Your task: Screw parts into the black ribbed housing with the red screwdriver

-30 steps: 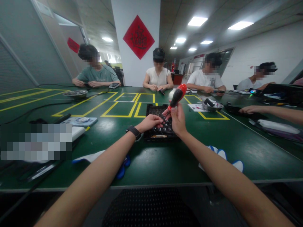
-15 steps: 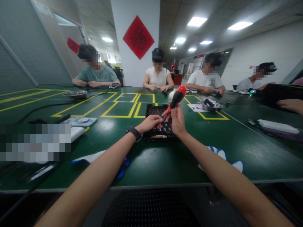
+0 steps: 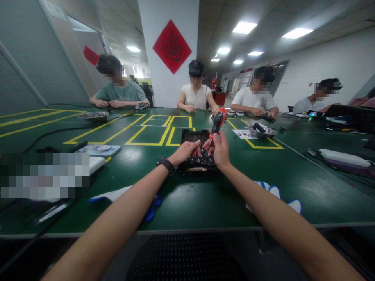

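My right hand [image 3: 220, 150] is closed around the lower part of a screwdriver [image 3: 218, 121] with a black and red handle. The handle points up and its thin metal shaft slants down to the left. My left hand [image 3: 187, 151], with a dark watch on the wrist, is beside the shaft, thumb and fingers drawn together. Anything between those fingers is too small to make out. Both hands are above an open black tool case [image 3: 197, 171], which has rows of small metal bits in it. The hands hide part of the case.
White-and-blue gloves [image 3: 274, 191] lie right of the case, and another glove [image 3: 113, 194] is under my left forearm. A metal bowl [image 3: 263, 132] stands at right, another bowl [image 3: 93, 117] at far left. Several people sit across the green table [image 3: 205, 207], which has yellow tape lines.
The screwdriver has tipped slightly and dropped a little, its shaft now showing between my hands. My left thumb has lifted and the left fingers have shifted slightly away from the shaft.
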A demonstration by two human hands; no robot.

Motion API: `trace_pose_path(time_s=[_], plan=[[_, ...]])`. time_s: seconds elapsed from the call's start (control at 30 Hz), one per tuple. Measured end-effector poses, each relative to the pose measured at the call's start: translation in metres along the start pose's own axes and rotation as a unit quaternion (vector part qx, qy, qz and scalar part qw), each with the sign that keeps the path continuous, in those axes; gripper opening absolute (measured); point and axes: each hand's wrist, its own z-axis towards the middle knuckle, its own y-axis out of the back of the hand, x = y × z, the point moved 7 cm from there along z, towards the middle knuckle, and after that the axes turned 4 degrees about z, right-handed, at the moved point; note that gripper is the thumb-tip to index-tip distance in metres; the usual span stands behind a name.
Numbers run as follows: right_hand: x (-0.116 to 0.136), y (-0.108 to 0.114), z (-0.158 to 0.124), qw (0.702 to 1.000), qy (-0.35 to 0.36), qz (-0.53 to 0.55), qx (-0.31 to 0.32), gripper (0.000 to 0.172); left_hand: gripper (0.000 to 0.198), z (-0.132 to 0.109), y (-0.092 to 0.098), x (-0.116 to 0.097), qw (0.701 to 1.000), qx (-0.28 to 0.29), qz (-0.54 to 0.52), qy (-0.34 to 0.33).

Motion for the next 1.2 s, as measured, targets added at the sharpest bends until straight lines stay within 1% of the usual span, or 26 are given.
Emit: trace_pose_path(time_s=[0.1,0.27,0.5,0.7,0.83,0.93,1.07,1.13,1.2], plan=[[0.0,-0.001,0.0,1.0,0.0,0.002,0.001,0.032,0.064,-0.003,-0.003,-0.008,1.0,0.018,0.016,-0.009],[-0.003,-0.003,-0.001,1.0,-0.006,0.009,0.019,0.034,0.069,-0.005,-0.004,-0.015,0.999,0.024,0.028,-0.023],[-0.004,-0.005,-0.002,1.0,-0.01,-0.003,0.029,0.036,0.073,-0.006,-0.009,-0.013,0.997,0.04,0.062,-0.033],[-0.006,-0.005,-0.001,0.999,-0.017,-0.001,0.029,0.039,0.074,-0.005,-0.011,-0.01,0.996,0.052,0.067,-0.027],[-0.008,-0.003,0.0,0.999,-0.022,0.002,0.023,0.039,0.075,-0.005,-0.01,-0.009,0.997,0.049,0.06,-0.023],[-0.008,0.0,0.001,1.0,-0.017,0.002,0.003,0.038,0.076,-0.005,-0.01,-0.01,0.997,0.052,0.056,-0.022],[-0.004,0.009,0.002,0.999,0.003,-0.002,-0.051,0.035,0.075,-0.004,-0.009,-0.01,0.998,0.05,0.043,-0.023],[0.0,0.015,0.004,0.996,0.022,-0.007,-0.087,0.033,0.073,-0.002,-0.006,-0.006,0.999,0.029,0.012,-0.018],[0.004,0.023,0.007,0.992,0.041,-0.017,-0.122,0.032,0.069,0.001,0.001,0.0,0.999,-0.015,-0.044,-0.003]])
